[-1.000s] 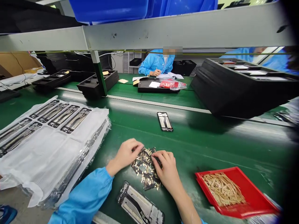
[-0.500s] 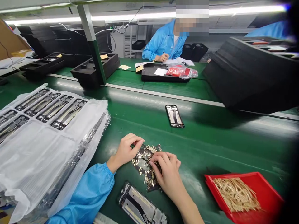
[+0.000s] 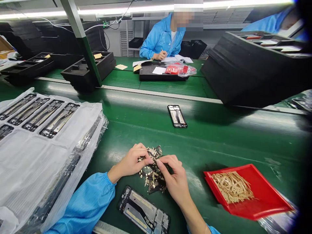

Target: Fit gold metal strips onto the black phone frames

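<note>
Gold-coloured strips [image 3: 153,175] — heaped on green conveyor belt [image 3: 219,143] between both hands. Left hand [image 3: 130,161] and right hand [image 3: 173,178] nearly closed, fingertips pinching the heap — how many strips held, hidden. Red tray [image 3: 264,191] of similar strips lies right; phone frame [image 3: 143,206] just below.

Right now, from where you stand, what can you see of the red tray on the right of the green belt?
The red tray is a shallow, open, plastic-looking tray with raised sides, lying on the green belt. A loose heap of thin gold-coloured strips fills its left part, leaving the right part bare. A clear plastic sheet lies by its lower right edge. Neither the left hand nor the right hand touches it.
</note>
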The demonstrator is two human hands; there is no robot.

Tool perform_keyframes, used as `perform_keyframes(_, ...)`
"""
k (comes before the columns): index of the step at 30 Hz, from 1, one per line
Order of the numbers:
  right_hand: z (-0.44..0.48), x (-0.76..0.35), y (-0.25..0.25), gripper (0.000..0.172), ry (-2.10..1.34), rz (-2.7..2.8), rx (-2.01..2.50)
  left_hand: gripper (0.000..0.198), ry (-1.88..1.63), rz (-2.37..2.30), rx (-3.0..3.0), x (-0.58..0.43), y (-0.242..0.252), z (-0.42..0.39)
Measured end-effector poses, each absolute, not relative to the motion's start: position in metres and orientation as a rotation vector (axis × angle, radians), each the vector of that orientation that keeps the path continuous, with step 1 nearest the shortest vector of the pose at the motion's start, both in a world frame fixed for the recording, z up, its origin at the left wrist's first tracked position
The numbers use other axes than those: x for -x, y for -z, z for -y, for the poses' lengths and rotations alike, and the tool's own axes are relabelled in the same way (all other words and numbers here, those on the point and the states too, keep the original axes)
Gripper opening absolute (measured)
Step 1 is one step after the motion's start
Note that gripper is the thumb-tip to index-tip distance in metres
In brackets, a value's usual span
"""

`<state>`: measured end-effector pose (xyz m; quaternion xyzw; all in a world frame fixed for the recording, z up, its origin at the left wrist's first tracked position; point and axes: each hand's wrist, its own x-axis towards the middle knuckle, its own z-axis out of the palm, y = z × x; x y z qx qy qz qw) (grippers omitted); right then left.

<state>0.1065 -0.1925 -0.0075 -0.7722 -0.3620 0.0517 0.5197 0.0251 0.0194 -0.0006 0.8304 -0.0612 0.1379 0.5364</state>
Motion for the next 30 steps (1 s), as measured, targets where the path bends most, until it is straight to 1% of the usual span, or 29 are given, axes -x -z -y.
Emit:
perform_keyframes(4,0.197,-0.113,0.009,0.03,-0.114,0.704,1.875,0.037,-0.336,0.091,-1.941,-0.024,-0.001,-0.022)
perform_keyframes(6,0.2,-0.118,0.009,0.027,-0.115,0.765,1.927,0.033,-0.344,0.058,-1.924,-0.024,-0.003,-0.025)
perform_keyframes(9,0.206,-0.121,0.007,0.016,-0.046,0.945,2.026,0.032,-0.344,0.052,-1.905,-0.023,-0.006,-0.029)
perform_keyframes(11,0.207,-0.12,0.003,0.019,-0.014,1.0,2.037,0.032,-0.329,0.075,-1.896,-0.023,-0.009,-0.029)
perform_keyframes(13,0.208,-0.118,0.0,0.022,-0.057,1.011,1.997,0.032,-0.309,0.122,-1.895,-0.023,-0.01,-0.028)
perform_keyframes(17,0.206,-0.116,-0.004,0.013,-0.192,1.008,1.867,0.031,-0.296,0.193,-1.901,-0.023,-0.011,-0.024)
perform_keyframes(19,0.205,-0.116,-0.004,0.013,-0.224,0.997,1.826,0.031,-0.3,0.196,-1.909,-0.023,-0.01,-0.023)
perform_keyframes(22,0.205,-0.117,-0.003,0.016,-0.256,0.97,1.805,0.031,-0.291,0.188,-1.924,-0.023,-0.009,-0.025)
perform_keyframes(26,0.208,-0.123,-0.005,0.026,-0.266,0.86,1.803,0.035,-0.272,0.176,-1.983,-0.023,-0.008,-0.03)
perform_keyframes(27,0.21,-0.125,-0.006,0.028,-0.26,0.815,1.8,0.033,-0.281,0.171,-2.013,-0.023,-0.008,-0.03)
perform_keyframes(29,0.212,-0.129,-0.007,0.033,-0.235,0.711,1.792,0.027,-0.375,0.125,-2.122,-0.022,-0.008,-0.027)
perform_keyframes(30,0.212,-0.131,-0.008,0.034,-0.215,0.661,1.792,0.03,-0.466,0.088,-2.179,-0.022,-0.009,-0.024)
